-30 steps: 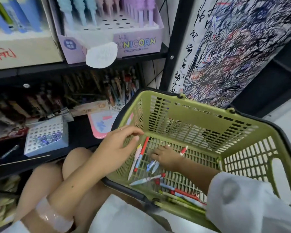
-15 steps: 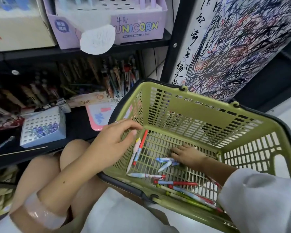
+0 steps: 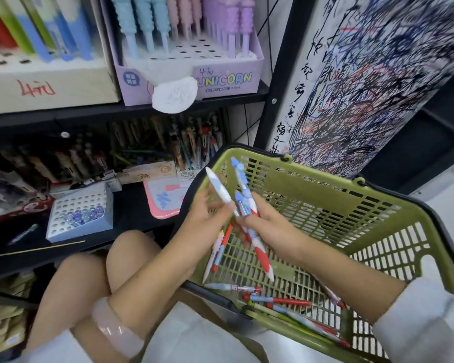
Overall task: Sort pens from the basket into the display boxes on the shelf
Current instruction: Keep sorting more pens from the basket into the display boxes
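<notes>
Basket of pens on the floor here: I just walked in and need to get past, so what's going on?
A person crouched by the shelf is sorting pens out of the green basket. The right hand grips a couple of blue-and-red pens above the basket, and the left hand pinches a white pen beside them. More pens lie on the basket's floor. None of the held pens has reached a display box such as the Unicorn box yet.

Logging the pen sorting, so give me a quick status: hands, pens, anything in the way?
Left hand grips one white pen. Right hand grips a bunch of blue-capped pens above the green basket. More loose pens on the basket floor. Nothing blocking.
</notes>
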Demonstrator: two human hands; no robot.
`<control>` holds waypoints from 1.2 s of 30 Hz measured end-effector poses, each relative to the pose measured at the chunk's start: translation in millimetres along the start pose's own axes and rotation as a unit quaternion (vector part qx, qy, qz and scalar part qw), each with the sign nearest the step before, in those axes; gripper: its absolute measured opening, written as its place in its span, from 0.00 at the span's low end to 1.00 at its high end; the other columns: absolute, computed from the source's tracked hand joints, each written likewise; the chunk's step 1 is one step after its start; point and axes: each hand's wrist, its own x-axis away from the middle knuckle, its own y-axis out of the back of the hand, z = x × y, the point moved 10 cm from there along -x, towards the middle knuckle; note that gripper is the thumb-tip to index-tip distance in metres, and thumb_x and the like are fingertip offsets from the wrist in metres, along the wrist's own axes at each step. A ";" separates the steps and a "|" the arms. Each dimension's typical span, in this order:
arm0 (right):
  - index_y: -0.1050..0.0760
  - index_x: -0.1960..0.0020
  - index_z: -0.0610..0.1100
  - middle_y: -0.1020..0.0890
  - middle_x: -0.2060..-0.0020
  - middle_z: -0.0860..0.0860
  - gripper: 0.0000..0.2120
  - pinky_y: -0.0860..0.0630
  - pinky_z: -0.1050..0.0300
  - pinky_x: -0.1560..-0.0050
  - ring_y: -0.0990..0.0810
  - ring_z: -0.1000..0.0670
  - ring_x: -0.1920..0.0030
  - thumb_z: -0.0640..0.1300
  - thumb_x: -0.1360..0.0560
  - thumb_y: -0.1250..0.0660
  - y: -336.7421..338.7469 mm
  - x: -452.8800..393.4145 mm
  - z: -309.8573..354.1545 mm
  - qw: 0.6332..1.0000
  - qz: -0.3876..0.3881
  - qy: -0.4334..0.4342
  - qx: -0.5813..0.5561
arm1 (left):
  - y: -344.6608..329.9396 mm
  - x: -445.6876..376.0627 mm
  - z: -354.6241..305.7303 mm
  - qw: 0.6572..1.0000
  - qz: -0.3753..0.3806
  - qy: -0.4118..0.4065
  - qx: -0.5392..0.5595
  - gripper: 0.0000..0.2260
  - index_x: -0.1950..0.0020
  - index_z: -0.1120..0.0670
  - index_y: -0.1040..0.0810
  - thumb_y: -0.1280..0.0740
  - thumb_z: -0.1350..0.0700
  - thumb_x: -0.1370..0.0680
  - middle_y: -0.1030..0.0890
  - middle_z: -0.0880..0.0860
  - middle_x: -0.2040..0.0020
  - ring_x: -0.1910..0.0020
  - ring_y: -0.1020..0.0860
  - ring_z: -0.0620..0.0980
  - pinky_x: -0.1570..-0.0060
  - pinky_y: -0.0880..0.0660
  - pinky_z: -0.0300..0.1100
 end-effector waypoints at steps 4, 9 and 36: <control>0.31 0.50 0.41 0.25 0.70 0.47 0.08 0.25 0.61 0.68 0.26 0.51 0.69 0.32 0.22 0.45 -55.1 9.8 27.7 0.992 0.097 -0.031 -0.080 | -0.9 13.6 -12.4 0.991 0.027 0.025 0.126 0.13 0.48 0.54 0.22 0.38 0.47 0.24 0.16 0.55 0.57 0.75 0.24 0.53 0.80 0.28 0.40; 0.30 0.52 0.39 0.24 0.66 0.45 0.08 0.22 0.61 0.65 0.23 0.51 0.68 0.41 0.19 0.45 -81.1 3.9 55.6 0.994 0.107 -0.029 -0.004 | 32.9 20.8 -26.8 0.983 -0.050 -0.014 0.176 0.17 0.63 0.49 0.19 0.41 0.43 0.23 0.16 0.52 0.61 0.72 0.23 0.56 0.78 0.29 0.40; 0.29 0.40 0.41 0.20 0.56 0.48 0.12 0.23 0.62 0.62 0.21 0.54 0.62 0.44 0.22 0.37 -229.0 -126.1 294.5 0.960 0.004 0.265 0.090 | 296.8 110.0 -85.0 0.907 -0.307 -0.166 0.236 0.17 0.56 0.61 0.26 0.44 0.49 0.19 0.18 0.54 0.70 0.70 0.18 0.51 0.72 0.23 0.38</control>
